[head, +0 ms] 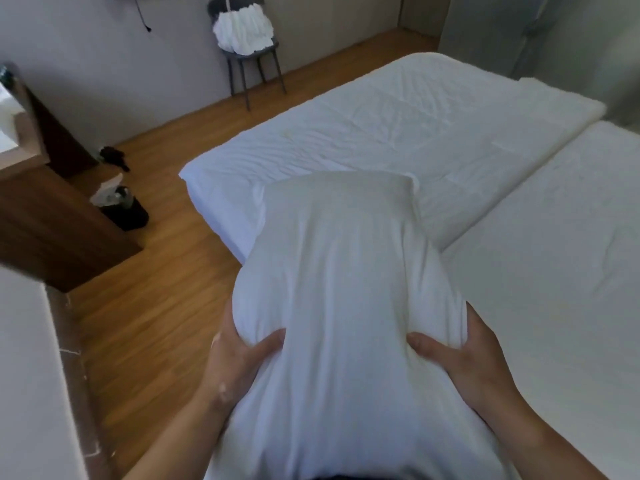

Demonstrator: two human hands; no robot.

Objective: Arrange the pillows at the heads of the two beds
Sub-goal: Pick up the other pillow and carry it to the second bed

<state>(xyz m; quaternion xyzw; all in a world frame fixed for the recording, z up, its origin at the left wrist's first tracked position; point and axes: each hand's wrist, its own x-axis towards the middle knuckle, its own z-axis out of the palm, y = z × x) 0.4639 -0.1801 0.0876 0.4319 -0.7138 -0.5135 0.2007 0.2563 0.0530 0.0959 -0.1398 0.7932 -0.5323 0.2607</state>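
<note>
A large white pillow (339,289) fills the middle of the head view, held lengthwise in front of me. My left hand (239,358) grips its left side and my right hand (460,358) grips its right side, thumbs pressed into the fabric. The pillow's far end hangs over the near corner of the left bed (363,133), which has a white sheet. A second white bed (554,254) lies alongside it on the right. No pillow lies on either bed in view.
Wooden floor (156,289) runs along the left of the beds. A dark chair (249,60) piled with white linen stands at the far wall. A black bin (126,211) sits beside a wooden desk (52,220) at left. A wall corner (34,375) is near left.
</note>
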